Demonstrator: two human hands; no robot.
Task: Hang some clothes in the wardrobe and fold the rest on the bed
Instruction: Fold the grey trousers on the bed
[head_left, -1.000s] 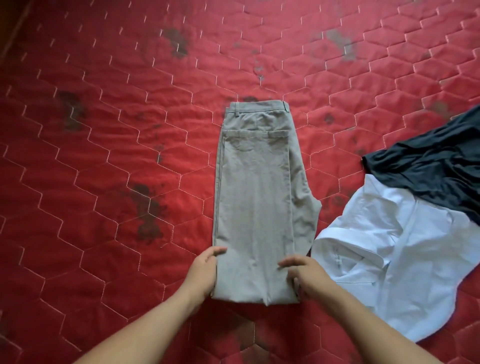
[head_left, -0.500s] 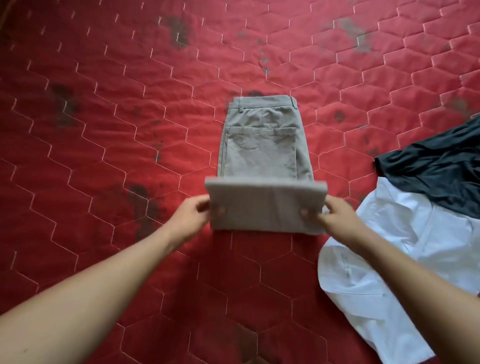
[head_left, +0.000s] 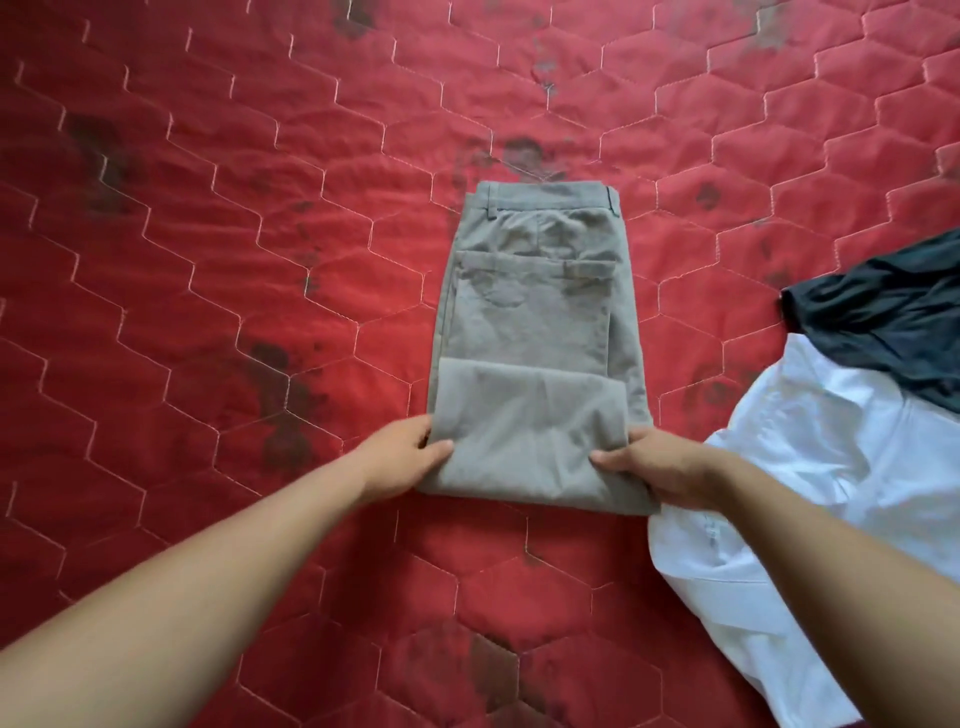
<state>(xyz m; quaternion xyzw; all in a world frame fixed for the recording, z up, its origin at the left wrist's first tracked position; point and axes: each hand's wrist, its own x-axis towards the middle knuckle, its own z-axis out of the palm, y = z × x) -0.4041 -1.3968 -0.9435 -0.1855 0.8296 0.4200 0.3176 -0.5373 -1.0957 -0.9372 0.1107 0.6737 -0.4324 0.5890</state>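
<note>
Trousers: grey woven trousers (head_left: 530, 322), near end folded over, flat in the middle of the red quilted bedcover (head_left: 208, 260).
Left hand (head_left: 408, 460): pinches the fold's left edge.
Right hand (head_left: 657, 470): pinches the right edge.
Right: white shirt (head_left: 831, 467), dark garment (head_left: 893, 322).

Three garments: one pair of folded grey woven trousers (head_left: 530, 322), one crumpled white cloth shirt (head_left: 831, 467), one rumpled dark navy garment (head_left: 893, 312) (its kind unclear). One red hexagon-quilted bedcover (head_left: 208, 260). Two bare hands: left hand (head_left: 410, 457), right hand (head_left: 654, 467).
</note>
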